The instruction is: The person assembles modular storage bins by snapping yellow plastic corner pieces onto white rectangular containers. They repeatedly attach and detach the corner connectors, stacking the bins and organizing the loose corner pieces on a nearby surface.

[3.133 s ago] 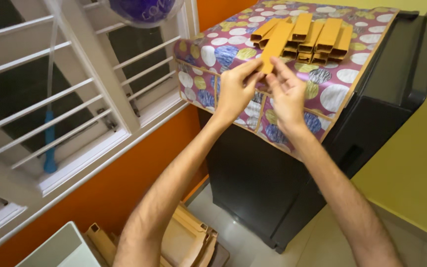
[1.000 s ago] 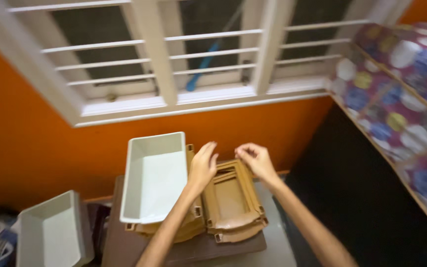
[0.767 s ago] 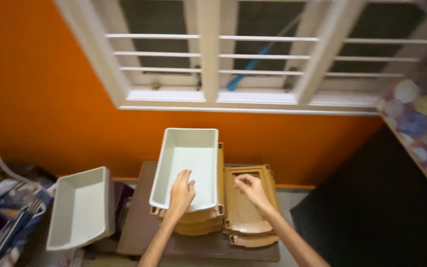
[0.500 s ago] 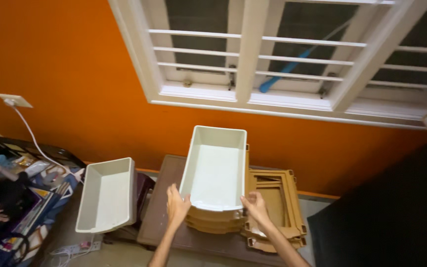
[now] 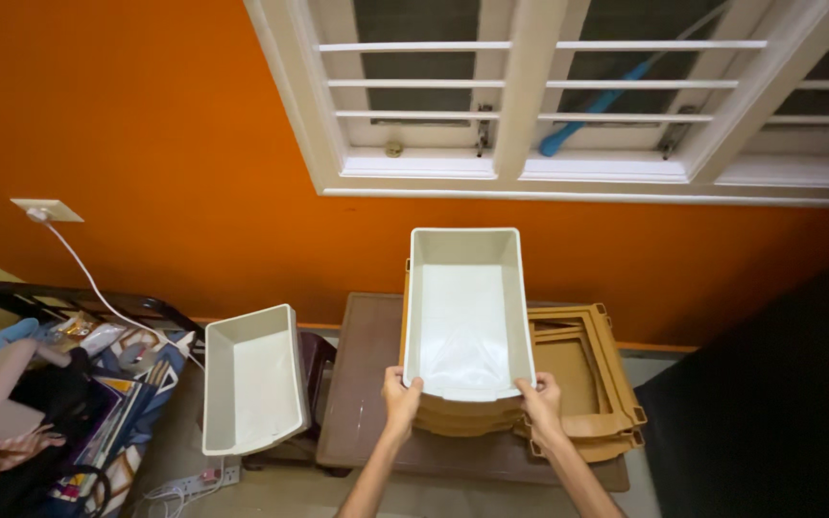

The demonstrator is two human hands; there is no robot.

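Both hands grip the near rim of a white plastic bin [image 5: 465,312]: the left hand [image 5: 400,396] closed on its left corner, the right hand [image 5: 540,401] closed on its right corner. It is a deep, open rectangular bin with smooth walls, empty inside. It looks light and stiff, perhaps a little slick, so the lipped rim at the corners seems the surest hold. It sits on a stack of tan trays [image 5: 453,418], beside a second tan stack [image 5: 587,379], all on a low brown desk [image 5: 362,384]. Another white bin [image 5: 253,391] stands tilted to the left, below an orange wall [image 5: 155,144] and a barred window [image 5: 568,91].
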